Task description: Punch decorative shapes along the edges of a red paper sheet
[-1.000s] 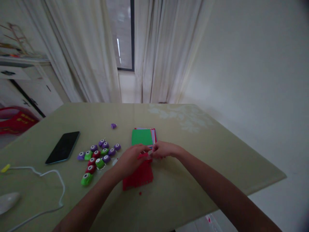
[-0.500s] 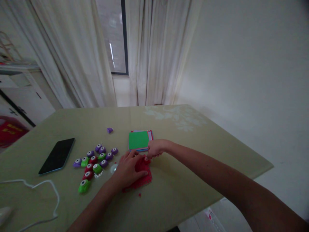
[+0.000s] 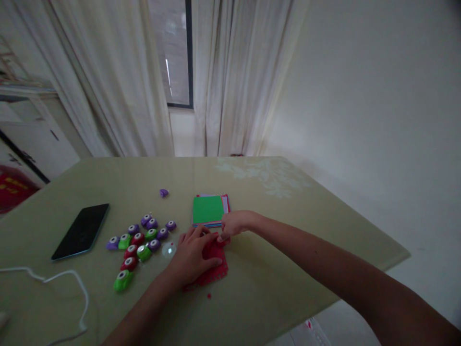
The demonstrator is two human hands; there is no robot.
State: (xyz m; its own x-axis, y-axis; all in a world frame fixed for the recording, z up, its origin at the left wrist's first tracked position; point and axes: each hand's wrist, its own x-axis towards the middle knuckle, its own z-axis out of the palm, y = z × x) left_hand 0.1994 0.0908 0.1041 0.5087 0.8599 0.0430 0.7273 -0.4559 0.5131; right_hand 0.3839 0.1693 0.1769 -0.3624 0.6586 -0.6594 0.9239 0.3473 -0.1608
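A sheet of red paper (image 3: pixel 215 266) with a notched lower edge lies on the table. My left hand (image 3: pixel 196 252) rests over its left part, fingers spread, pressing it down. At the paper's upper right corner, my right hand (image 3: pixel 232 226) is closed with the thumb down on a small red craft punch (image 3: pixel 224 241), mostly hidden by the fingers. A tiny red paper cutout (image 3: pixel 209 296) lies below the sheet. Just left of my left hand sits a clear round dish (image 3: pixel 168 250) with a red bit in it.
Several purple, green and red craft punches (image 3: pixel 137 239) cluster at the left, and one purple punch (image 3: pixel 163 192) lies farther back. A stack of coloured paper (image 3: pixel 208 209), green on top, lies beyond my hands. A black tablet (image 3: pixel 82 230) and a white cable (image 3: pixel 77 278) are at far left.
The view has shifted slightly. Both hands stay at the red paper in nearly the same pose, the right thumb still on the red punch.
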